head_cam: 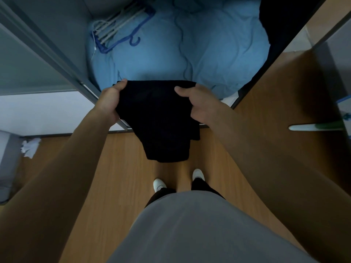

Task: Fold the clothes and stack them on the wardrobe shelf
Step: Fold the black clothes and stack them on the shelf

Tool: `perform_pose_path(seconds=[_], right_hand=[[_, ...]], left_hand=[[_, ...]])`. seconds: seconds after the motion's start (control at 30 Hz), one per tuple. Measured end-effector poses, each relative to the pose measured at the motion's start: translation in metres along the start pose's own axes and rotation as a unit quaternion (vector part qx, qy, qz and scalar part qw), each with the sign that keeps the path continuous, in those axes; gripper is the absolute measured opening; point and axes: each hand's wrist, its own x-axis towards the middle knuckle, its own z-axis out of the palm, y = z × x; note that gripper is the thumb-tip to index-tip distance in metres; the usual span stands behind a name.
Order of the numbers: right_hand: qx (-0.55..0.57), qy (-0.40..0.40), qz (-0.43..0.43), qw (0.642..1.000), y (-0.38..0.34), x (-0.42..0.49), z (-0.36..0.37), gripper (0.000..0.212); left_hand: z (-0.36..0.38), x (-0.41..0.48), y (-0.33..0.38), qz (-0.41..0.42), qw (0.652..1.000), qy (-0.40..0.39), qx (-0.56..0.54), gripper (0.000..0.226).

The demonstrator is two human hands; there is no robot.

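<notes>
A folded black garment [157, 118] hangs between my two hands in front of the open wardrobe. My left hand [111, 100] grips its left upper edge, thumb on top. My right hand [197, 102] grips its right upper edge the same way. The garment's lower part droops toward the floor, above my feet. Behind it, inside the wardrobe, lies a crumpled light blue fabric [199, 46] that covers the wardrobe shelf surface. A dark garment [279, 25] sits at the wardrobe's right side.
A bundle of blue and white hangers [121, 25] lies at the wardrobe's back left. The grey door frame [57, 56] stands on the left, a wooden door [281, 95] on the right. Crumpled white paper [30, 147] lies on the wood floor.
</notes>
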Motion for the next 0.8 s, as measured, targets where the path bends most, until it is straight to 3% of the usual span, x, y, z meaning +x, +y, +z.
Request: perform_pose_path(seconds=[0.13, 0.23, 0.43, 0.63, 0.8], right_hand=[[0.061, 0.021, 0.039, 0.997, 0.005, 0.005, 0.004, 0.040], [0.082, 0.042, 0.067, 0.993, 0.007, 0.007, 0.003, 0.031], [-0.042, 0.101, 0.012, 0.994, 0.004, 0.013, -0.009, 0.036], [-0.131, 0.114, -0.045, 0.984, 0.001, 0.019, -0.019, 0.026], [-0.291, 0.053, -0.066, 0.953, 0.004, 0.023, -0.014, 0.065]], left_hand=[[-0.015, -0.002, -0.006, 0.036, 0.997, -0.057, 0.040, 0.044], [-0.014, -0.003, -0.010, 0.096, 0.994, -0.040, 0.044, 0.025], [0.002, -0.003, -0.015, 0.135, 0.985, 0.014, 0.103, 0.022], [0.014, 0.002, -0.021, 0.087, 0.992, 0.067, 0.054, 0.014], [0.014, 0.001, -0.019, 0.086, 0.995, 0.053, 0.012, 0.066]])
